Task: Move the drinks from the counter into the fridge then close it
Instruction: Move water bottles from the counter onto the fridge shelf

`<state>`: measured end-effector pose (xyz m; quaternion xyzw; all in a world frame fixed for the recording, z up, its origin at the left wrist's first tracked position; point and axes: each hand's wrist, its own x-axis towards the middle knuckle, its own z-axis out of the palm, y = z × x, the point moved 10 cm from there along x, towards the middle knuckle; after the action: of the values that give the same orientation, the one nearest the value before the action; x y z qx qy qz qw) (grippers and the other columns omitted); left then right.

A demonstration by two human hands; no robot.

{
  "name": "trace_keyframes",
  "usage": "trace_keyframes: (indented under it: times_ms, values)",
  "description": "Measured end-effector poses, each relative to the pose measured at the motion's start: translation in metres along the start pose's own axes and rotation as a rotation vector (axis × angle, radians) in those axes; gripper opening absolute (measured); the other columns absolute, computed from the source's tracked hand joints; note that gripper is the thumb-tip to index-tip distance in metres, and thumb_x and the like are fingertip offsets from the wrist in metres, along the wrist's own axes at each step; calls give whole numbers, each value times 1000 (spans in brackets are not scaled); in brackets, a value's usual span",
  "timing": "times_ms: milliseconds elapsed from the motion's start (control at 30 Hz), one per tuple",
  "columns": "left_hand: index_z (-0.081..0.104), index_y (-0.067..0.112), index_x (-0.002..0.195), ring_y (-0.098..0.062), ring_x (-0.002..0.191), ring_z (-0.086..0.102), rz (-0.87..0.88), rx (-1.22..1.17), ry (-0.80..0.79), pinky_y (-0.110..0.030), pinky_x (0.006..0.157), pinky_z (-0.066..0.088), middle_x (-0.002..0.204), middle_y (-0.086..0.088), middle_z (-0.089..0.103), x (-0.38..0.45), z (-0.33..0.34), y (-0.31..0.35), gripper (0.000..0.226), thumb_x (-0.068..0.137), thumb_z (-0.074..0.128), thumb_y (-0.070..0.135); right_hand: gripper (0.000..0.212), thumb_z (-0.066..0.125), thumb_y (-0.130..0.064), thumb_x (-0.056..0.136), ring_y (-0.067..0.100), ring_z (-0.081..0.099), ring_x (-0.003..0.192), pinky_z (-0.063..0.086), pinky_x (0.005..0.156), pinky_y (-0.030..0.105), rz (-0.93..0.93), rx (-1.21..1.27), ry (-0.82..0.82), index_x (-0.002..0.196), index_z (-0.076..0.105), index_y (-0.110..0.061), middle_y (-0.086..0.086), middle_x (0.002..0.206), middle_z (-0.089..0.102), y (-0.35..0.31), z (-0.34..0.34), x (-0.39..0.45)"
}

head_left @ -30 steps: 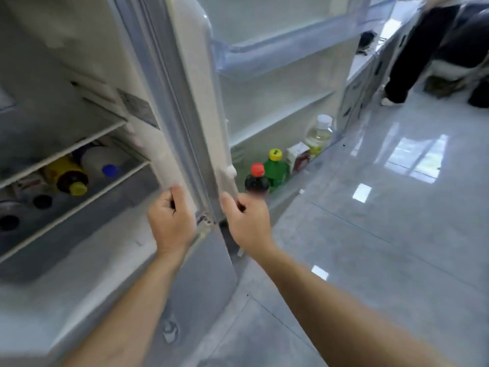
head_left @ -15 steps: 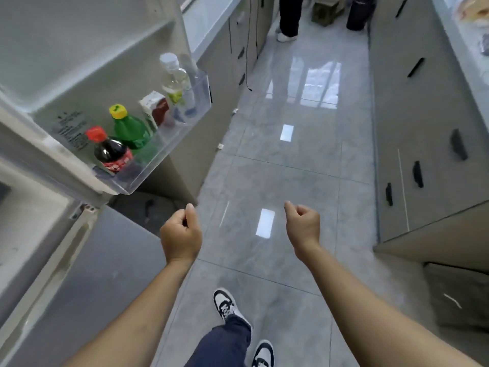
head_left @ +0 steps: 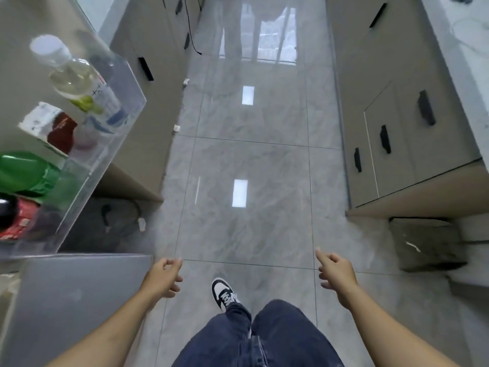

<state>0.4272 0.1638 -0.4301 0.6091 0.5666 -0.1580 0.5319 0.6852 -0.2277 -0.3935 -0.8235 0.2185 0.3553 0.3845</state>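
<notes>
While both arms reach out over the grey tiled floor, neither hand has hold of anything: the left hand hangs with its fingers loosely curled, thumb and forefinger nearly meeting, and the right hand is loose too, forefinger stretched forward. Off to the left the fridge door stands open, and its clear door bin carries the drinks in a row. At the far end of the bin stands a clear bottle with a white cap, pale yellowish liquid inside. Next to it is a small white and red carton. Then comes a green bottle, and at the near end a dark cola bottle with a red label, cut off by the picture's edge. Beige cabinets with black handles line the right side, with a pale counter above them. One black and white sneaker steps forward below dark jeans.
</notes>
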Motion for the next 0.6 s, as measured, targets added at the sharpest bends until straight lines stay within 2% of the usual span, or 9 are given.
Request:
trace_keyframes:
  times_ms: [67, 133, 233, 400, 500, 533, 600]
  values:
    - [56, 10, 107, -26, 63, 59, -42, 7, -38, -29, 56, 48, 89, -19, 67, 13, -3, 1, 28, 100, 53, 37, 34, 61, -42, 96, 29, 61, 79, 51, 68, 36, 60, -9, -27, 99, 64, -9, 7, 86, 61, 8, -4, 2]
    - [56, 9, 106, -24, 61, 57, -75, -14, -49, -27, 55, 47, 90, -19, 67, 25, -3, 9, 29, 100, 52, 37, 27, 59, -42, 97, 29, 61, 82, 52, 71, 37, 102, -21, -31, 92, 62, -16, 7, 91, 61, 13, -9, 7]
    - [57, 10, 101, -22, 61, 59, -74, -8, -58, -27, 55, 48, 91, -17, 69, 47, 6, 43, 29, 101, 50, 39, 28, 59, -41, 97, 24, 60, 80, 52, 74, 40, 138, -41, -13, 95, 64, -14, 6, 92, 64, 12, -17, 22]
    - [57, 15, 96, -22, 62, 62, -41, -41, -54, -28, 54, 50, 90, -15, 70, 97, 28, 127, 26, 101, 49, 40, 29, 56, -40, 99, 28, 64, 92, 54, 77, 40, 235, -30, -25, 107, 60, -12, 8, 102, 65, -10, -25, 70]
    - [58, 13, 96, -20, 58, 61, -10, -81, -10, -28, 54, 50, 85, -13, 70, 124, 33, 182, 27, 101, 50, 38, 26, 55, -37, 100, 34, 65, 95, 54, 79, 43, 233, -51, -53, 102, 59, -11, 8, 97, 65, -50, -30, 113]
    - [59, 13, 96, -19, 58, 61, -6, -91, 10, -29, 54, 51, 84, -13, 70, 129, 33, 198, 26, 101, 50, 37, 26, 54, -35, 101, 36, 65, 93, 54, 77, 41, 225, -65, -67, 97, 60, -10, 8, 92, 64, -67, -33, 128]
    - [61, 14, 96, -19, 60, 63, -25, -107, 49, -29, 55, 52, 85, -13, 71, 134, 31, 222, 26, 100, 50, 38, 27, 54, -33, 100, 31, 58, 70, 48, 63, 34, 207, -102, -101, 91, 61, -8, 7, 82, 59, -106, -40, 157]
